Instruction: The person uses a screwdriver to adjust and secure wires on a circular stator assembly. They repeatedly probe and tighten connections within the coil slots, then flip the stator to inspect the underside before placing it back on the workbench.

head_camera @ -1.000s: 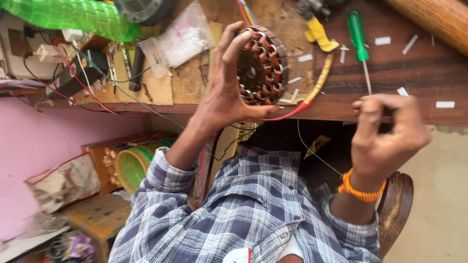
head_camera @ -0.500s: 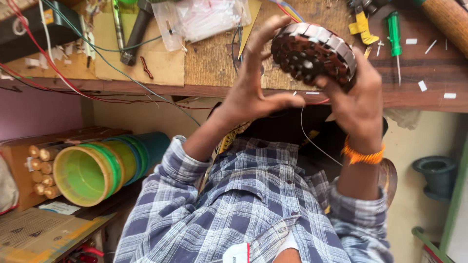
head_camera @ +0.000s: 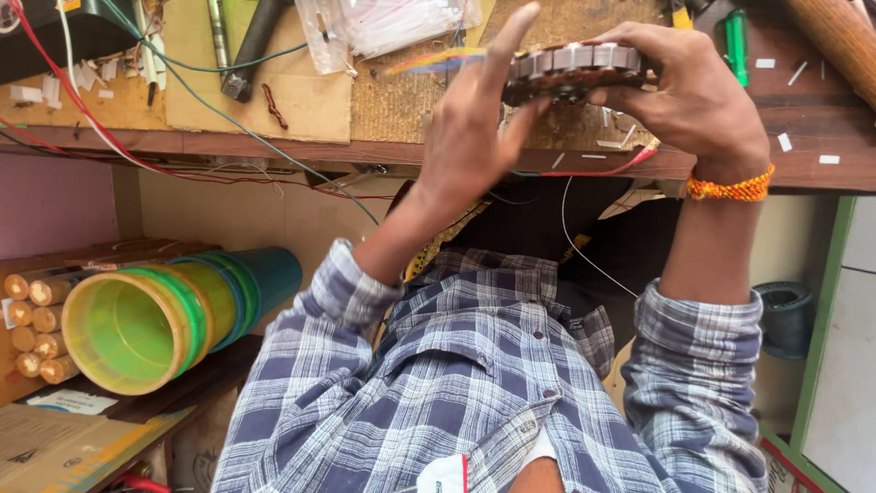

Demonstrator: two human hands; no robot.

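A round motor stator [head_camera: 570,68] with a metal laminated rim and copper-brown windings is held edge-on over the wooden workbench [head_camera: 274,146]. My left hand [head_camera: 470,137] presses against its left side with the palm and thumb, index finger stretched up. From the right, my right hand [head_camera: 693,96], with an orange thread band on the wrist, grips the rim with fingers over the top. A thin pale wire [head_camera: 584,246] hangs from the stator toward my checked shirt. A red lead [head_camera: 602,171] runs along the bench edge below it.
On the bench lie a green-handled screwdriver [head_camera: 735,46], a clear plastic bag [head_camera: 392,23], a dark-handled tool [head_camera: 251,50], red and green wires and white scraps. Nested green and teal plastic tubes [head_camera: 137,329] and several wooden spools [head_camera: 36,319] lie at lower left. A dark coil [head_camera: 785,315] sits low right.
My right hand has left the thin wire and come up onto the stator. Both hands have tipped the stator from face-on to edge-on.
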